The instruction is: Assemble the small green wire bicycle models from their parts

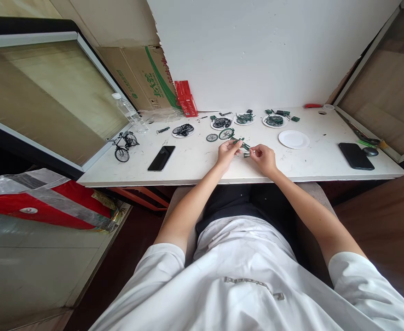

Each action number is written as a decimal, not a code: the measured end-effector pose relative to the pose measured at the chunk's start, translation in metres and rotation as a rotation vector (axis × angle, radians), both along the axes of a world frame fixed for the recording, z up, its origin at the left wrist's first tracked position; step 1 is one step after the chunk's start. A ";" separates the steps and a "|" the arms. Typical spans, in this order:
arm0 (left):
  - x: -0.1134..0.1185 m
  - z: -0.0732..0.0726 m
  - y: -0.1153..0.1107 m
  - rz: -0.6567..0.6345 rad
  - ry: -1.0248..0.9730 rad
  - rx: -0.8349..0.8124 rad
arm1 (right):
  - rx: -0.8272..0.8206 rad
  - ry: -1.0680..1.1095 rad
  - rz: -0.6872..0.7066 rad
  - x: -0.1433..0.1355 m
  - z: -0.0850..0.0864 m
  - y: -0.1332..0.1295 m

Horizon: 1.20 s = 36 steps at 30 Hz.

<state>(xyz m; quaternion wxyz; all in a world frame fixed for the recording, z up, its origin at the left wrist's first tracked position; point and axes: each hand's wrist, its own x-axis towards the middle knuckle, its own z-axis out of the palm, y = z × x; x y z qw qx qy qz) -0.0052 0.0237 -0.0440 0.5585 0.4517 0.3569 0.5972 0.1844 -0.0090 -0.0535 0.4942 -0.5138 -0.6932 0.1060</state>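
Over the front of the white table, my left hand (227, 154) is closed on a green model bicycle frame (245, 146), thumb and fingers pinching it. A green spoked wheel (226, 134) sits at the frame's far left end. My right hand (264, 158) pinches at the frame's right end; whether it grips the frame or a small separate part cannot be made out. A small dark part (246, 155) shows between the hands. Just left of the green wheel lies a loose grey wheel (212, 137).
Paper plates with dark bicycle parts (183, 130) and green parts (275, 120) line the back. A bare plate (294, 139) lies right. A black model bicycle (122, 145), bottle (130, 112) and phone (161, 158) are left. Another phone (356, 156) and pliers (366, 138) are right.
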 end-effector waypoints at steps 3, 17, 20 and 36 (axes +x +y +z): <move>-0.001 0.001 -0.001 -0.021 0.001 0.010 | 0.024 -0.002 -0.011 0.001 0.000 -0.001; -0.001 0.003 -0.002 -0.049 -0.005 0.001 | 0.058 -0.039 -0.020 0.000 -0.003 0.001; -0.001 0.002 -0.001 -0.038 0.000 -0.003 | 0.058 -0.020 0.014 0.000 -0.003 0.001; -0.004 -0.002 0.003 -0.015 -0.012 0.003 | 0.060 0.030 0.106 0.000 0.000 -0.005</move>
